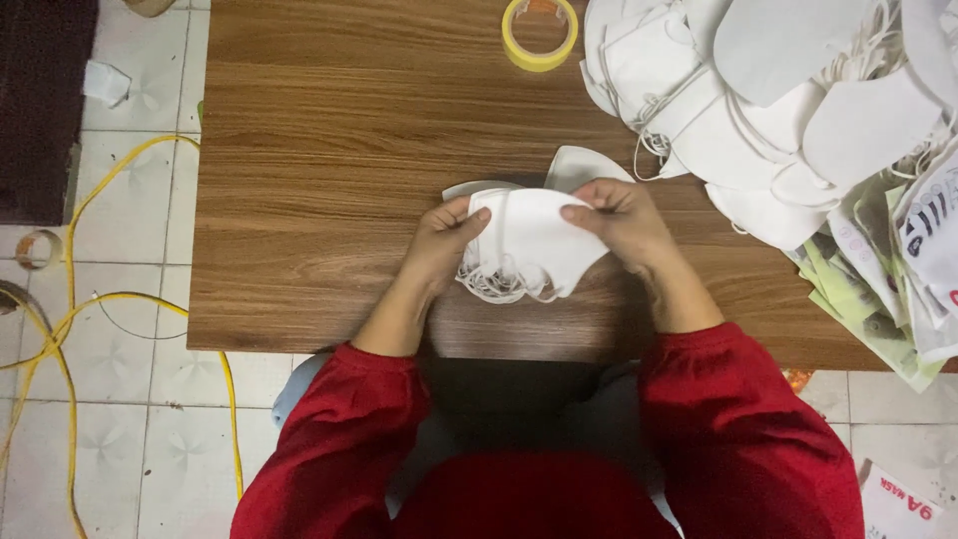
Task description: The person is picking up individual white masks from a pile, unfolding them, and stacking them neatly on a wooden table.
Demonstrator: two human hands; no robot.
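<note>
A small stack of white face masks (529, 245) is held over the wooden table (329, 180), its ear loops hanging in a bunch below. My left hand (444, 240) grips the stack's left edge, thumb on top. My right hand (619, 215) pinches its upper right edge. Two more white masks (574, 165) lie flat on the table just behind the held stack. Both my arms are in red sleeves.
A large heap of white masks (778, 90) fills the table's right back corner, with flat printed packets (868, 269) stacked at the right edge. A yellow tape roll (540, 35) lies at the back. Yellow cable (70, 319) runs over the tiled floor at left.
</note>
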